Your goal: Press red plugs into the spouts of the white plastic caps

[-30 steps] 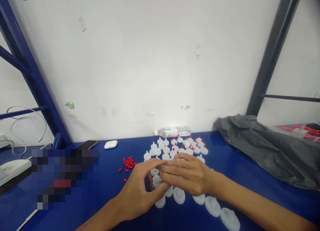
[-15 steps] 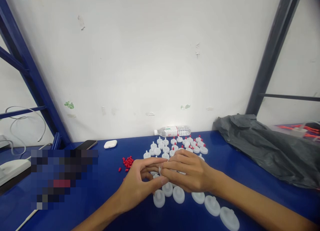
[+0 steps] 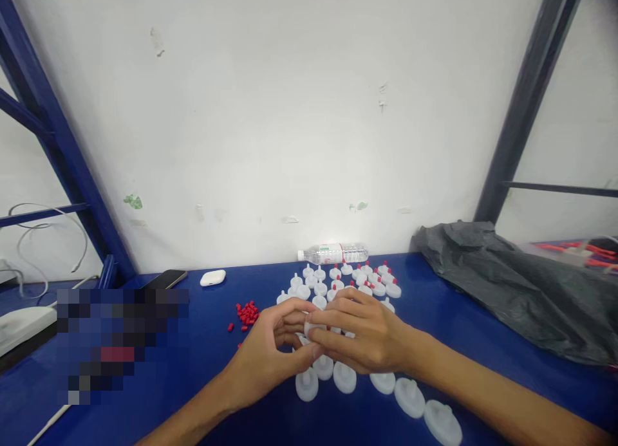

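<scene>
My left hand [image 3: 263, 346] and my right hand [image 3: 371, 330] meet at the fingertips over the table, closed around a white plastic nozzle cap [image 3: 313, 328]. Only a small part of that cap shows between the fingers; its tip is hidden. Below and around the hands stand several more white nozzle caps [image 3: 344, 376], round-based with a narrow spout. Farther back, some of the caps carry small red tips [image 3: 385, 264]. To the left of my left hand lies a pile of loose red tips [image 3: 248, 313].
A clear plastic bottle [image 3: 333, 253] lies against the wall behind the caps. Dark grey plastic sheeting [image 3: 512, 291] covers the right side. On the left are a white earbud case [image 3: 213, 278], a phone [image 3: 167, 279] and a white power strip [image 3: 26, 327].
My left fingers have shifted slightly and curled more around the held cap, and more of its white side now shows. My right hand has barely moved.
</scene>
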`<action>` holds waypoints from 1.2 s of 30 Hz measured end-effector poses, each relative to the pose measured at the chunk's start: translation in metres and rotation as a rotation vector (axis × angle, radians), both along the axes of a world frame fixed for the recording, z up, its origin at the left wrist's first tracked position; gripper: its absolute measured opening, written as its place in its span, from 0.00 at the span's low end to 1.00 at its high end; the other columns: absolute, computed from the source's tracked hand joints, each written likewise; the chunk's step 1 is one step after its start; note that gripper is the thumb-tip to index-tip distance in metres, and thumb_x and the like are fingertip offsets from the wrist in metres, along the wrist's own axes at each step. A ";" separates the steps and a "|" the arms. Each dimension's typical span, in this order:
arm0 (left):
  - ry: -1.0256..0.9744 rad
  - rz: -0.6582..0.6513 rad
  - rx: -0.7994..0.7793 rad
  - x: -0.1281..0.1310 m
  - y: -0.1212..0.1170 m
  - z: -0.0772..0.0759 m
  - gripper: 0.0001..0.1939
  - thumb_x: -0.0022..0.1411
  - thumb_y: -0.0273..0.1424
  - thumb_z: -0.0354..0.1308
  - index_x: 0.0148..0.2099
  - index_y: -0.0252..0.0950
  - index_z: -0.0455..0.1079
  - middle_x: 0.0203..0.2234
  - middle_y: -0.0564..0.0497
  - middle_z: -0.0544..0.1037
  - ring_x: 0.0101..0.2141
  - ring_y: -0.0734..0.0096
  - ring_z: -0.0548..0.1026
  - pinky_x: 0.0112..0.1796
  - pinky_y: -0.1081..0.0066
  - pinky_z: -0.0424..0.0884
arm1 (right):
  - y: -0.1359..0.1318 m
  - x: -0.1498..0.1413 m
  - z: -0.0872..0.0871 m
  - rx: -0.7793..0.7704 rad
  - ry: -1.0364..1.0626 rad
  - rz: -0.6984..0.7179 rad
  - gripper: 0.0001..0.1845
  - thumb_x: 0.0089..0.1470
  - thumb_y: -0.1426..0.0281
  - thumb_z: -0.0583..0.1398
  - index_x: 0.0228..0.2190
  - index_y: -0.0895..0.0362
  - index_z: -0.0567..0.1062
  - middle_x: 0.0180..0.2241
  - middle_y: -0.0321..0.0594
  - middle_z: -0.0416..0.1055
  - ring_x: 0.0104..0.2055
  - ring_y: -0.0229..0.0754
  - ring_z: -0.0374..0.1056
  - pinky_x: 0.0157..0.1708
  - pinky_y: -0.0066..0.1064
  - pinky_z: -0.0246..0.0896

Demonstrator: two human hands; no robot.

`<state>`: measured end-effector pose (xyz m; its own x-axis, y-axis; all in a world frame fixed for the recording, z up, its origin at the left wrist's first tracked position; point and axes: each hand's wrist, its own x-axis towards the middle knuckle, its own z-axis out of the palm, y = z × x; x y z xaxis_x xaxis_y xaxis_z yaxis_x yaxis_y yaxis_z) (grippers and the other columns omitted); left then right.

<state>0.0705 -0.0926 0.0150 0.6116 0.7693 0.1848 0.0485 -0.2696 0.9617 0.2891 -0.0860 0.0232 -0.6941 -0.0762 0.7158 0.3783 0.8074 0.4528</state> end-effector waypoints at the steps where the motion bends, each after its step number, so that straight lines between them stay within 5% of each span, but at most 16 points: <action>1: 0.006 0.011 -0.008 0.001 0.000 0.000 0.18 0.61 0.31 0.68 0.51 0.36 0.70 0.40 0.48 0.80 0.39 0.68 0.78 0.38 0.72 0.73 | 0.000 0.000 0.000 -0.004 -0.002 0.005 0.06 0.63 0.76 0.59 0.40 0.59 0.78 0.41 0.42 0.80 0.36 0.38 0.70 0.37 0.34 0.67; 11: 0.026 0.024 0.006 0.001 -0.001 0.008 0.18 0.54 0.28 0.70 0.46 0.32 0.72 0.33 0.47 0.83 0.29 0.72 0.78 0.27 0.78 0.68 | -0.004 -0.003 0.002 0.010 -0.006 0.036 0.09 0.65 0.75 0.57 0.38 0.59 0.78 0.41 0.40 0.81 0.34 0.37 0.68 0.32 0.33 0.63; 20: 0.052 0.006 -0.041 0.001 0.000 0.004 0.20 0.57 0.34 0.69 0.49 0.32 0.70 0.34 0.46 0.82 0.29 0.66 0.79 0.21 0.76 0.74 | -0.002 -0.002 -0.002 -0.015 -0.023 0.050 0.08 0.65 0.74 0.57 0.41 0.60 0.77 0.42 0.42 0.80 0.35 0.39 0.69 0.31 0.33 0.62; 24: 0.194 0.085 0.182 -0.004 0.003 -0.001 0.24 0.64 0.39 0.64 0.58 0.36 0.69 0.41 0.46 0.81 0.35 0.65 0.80 0.30 0.72 0.77 | 0.004 0.002 -0.002 -0.051 -0.034 0.003 0.09 0.67 0.74 0.56 0.41 0.59 0.76 0.41 0.41 0.80 0.35 0.39 0.69 0.34 0.34 0.62; 29: 0.438 0.240 0.714 -0.011 0.008 -0.006 0.22 0.72 0.35 0.52 0.65 0.42 0.63 0.46 0.47 0.78 0.34 0.68 0.77 0.36 0.67 0.76 | 0.022 0.020 0.003 -0.086 -0.016 -0.131 0.05 0.65 0.73 0.59 0.41 0.59 0.76 0.40 0.42 0.80 0.38 0.42 0.72 0.38 0.35 0.63; 32: 0.527 0.323 0.948 -0.017 0.017 -0.004 0.15 0.72 0.30 0.49 0.56 0.40 0.70 0.44 0.46 0.79 0.43 0.61 0.75 0.39 0.64 0.75 | 0.036 0.040 0.013 -0.333 0.014 -0.359 0.09 0.67 0.68 0.57 0.40 0.57 0.76 0.38 0.45 0.79 0.40 0.46 0.72 0.41 0.38 0.62; 36: 0.634 0.408 1.032 -0.028 0.034 0.000 0.14 0.73 0.28 0.47 0.50 0.37 0.73 0.42 0.46 0.79 0.47 0.59 0.73 0.43 0.61 0.75 | 0.051 0.067 0.024 -0.743 -0.036 -0.599 0.13 0.65 0.63 0.57 0.35 0.56 0.77 0.30 0.41 0.78 0.33 0.45 0.72 0.37 0.35 0.61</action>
<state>0.0423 -0.0586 0.0151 0.5661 0.5956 0.5699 0.6752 -0.7316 0.0939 0.3566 -0.0352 0.0476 -0.4924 0.7647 0.4157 0.8182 0.5695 -0.0784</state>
